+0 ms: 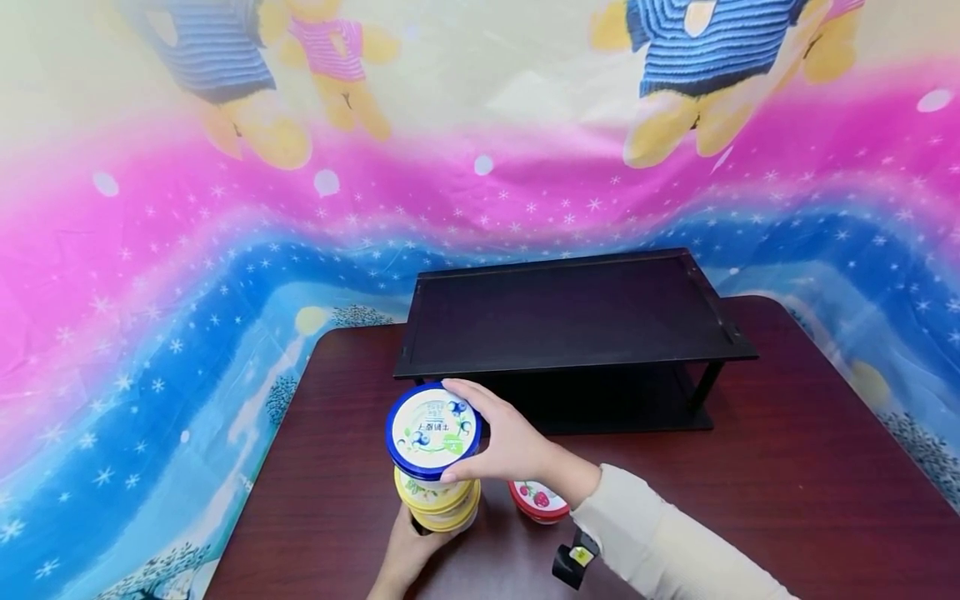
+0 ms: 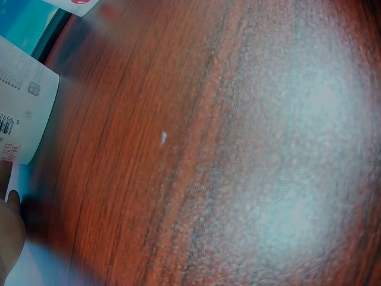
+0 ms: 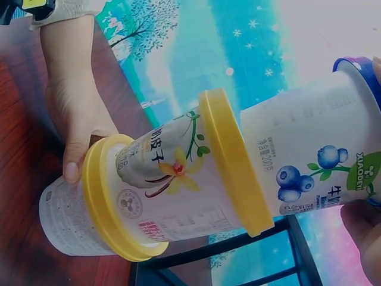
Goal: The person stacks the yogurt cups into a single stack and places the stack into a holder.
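Three paper tubs stand in a stack. On top is the blue-lidded tub (image 1: 433, 429) with blueberries printed on its side, and my right hand (image 1: 506, 433) grips it around the lid's rim. Beneath it come the middle yellow-lidded tub (image 3: 178, 179), showing a vanilla flower, and the lower yellow-lidded tub (image 3: 71, 220). My left hand (image 1: 411, 546) holds the lower tub from the side, its thumb near the yellow lid in the right wrist view. The left wrist view catches only a white tub wall (image 2: 24, 101) with a barcode and some fingertips (image 2: 13, 199).
A red-lidded tub (image 1: 542, 502) with a raspberry print stands on the dark wood table (image 1: 330, 450), partly behind my right forearm. A black two-tier shelf (image 1: 570, 317) occupies the back of the table. Behind hangs a printed cloth (image 1: 450, 183). A black strap device (image 1: 576, 560) is by the right sleeve.
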Action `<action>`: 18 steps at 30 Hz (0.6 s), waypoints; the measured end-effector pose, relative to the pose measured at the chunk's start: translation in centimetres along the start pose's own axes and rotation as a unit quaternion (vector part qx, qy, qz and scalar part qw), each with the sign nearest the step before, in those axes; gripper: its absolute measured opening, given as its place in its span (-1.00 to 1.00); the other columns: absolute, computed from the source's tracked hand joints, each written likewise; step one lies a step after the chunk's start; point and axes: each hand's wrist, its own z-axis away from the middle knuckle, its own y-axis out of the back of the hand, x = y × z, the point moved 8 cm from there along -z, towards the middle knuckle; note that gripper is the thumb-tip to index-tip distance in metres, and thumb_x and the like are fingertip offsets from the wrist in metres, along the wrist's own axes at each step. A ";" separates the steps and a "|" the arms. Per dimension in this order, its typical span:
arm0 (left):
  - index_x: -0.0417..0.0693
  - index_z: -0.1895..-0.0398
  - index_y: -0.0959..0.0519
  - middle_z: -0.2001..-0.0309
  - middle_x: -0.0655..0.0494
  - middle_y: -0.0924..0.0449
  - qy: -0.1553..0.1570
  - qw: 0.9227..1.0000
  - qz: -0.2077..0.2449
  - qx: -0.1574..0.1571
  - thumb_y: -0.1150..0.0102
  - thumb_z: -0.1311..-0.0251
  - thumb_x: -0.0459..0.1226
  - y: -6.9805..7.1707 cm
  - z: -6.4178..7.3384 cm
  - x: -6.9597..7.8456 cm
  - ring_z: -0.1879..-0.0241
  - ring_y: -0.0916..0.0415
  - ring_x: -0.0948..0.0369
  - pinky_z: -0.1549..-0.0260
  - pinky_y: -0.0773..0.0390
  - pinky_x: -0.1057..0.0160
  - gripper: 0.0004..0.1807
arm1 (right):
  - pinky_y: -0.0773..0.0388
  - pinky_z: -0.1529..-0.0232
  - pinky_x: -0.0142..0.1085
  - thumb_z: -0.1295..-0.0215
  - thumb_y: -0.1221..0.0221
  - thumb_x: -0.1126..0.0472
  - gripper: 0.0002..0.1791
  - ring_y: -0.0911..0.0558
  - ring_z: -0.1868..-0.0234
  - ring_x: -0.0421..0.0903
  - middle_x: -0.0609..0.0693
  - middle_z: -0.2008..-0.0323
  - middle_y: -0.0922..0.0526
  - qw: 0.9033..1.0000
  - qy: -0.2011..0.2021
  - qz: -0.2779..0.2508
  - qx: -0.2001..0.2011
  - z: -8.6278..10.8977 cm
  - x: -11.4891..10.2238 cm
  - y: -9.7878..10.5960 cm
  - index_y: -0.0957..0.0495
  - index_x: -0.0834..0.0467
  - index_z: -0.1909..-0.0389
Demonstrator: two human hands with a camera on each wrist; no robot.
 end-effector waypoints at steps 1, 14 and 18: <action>0.00 -0.01 -0.25 0.09 0.08 -0.43 0.001 1.000 0.001 -0.001 -0.40 0.35 -0.35 0.0 0.0 0.0 0.11 -0.36 0.22 0.09 -0.27 0.33 -0.26 | -0.17 -0.09 -0.11 0.27 -0.34 -0.11 0.01 -0.16 -0.16 -0.23 -0.24 -0.23 -0.08 1.000 0.000 0.002 -0.002 -0.1 0.0 0.0 -0.06 0.00 -0.26; -0.02 0.02 -0.27 0.13 0.05 -0.45 -0.017 1.000 0.017 -0.007 -0.39 0.32 -0.36 -0.2 0.1 0.3 0.13 -0.39 0.20 0.11 -0.30 0.34 -0.31 | -0.16 -0.10 -0.14 0.26 -0.36 -0.04 0.01 -0.14 -0.17 -0.25 -0.23 -0.24 -0.06 0.999 0.012 0.013 -0.028 -0.6 -0.4 -0.8 -0.02 -0.09 -0.26; -0.02 0.01 -0.25 0.13 0.03 -0.44 -0.015 0.999 0.026 -0.014 -0.38 0.30 -0.36 -0.3 0.0 0.3 0.13 -0.39 0.18 0.11 -0.30 0.32 -0.30 | -0.16 -0.10 -0.15 0.25 -0.36 -0.04 0.01 -0.13 -0.18 -0.26 -0.25 -0.24 -0.04 0.999 0.021 0.010 -0.030 -0.6 -0.6 -1.0 0.00 -0.10 -0.27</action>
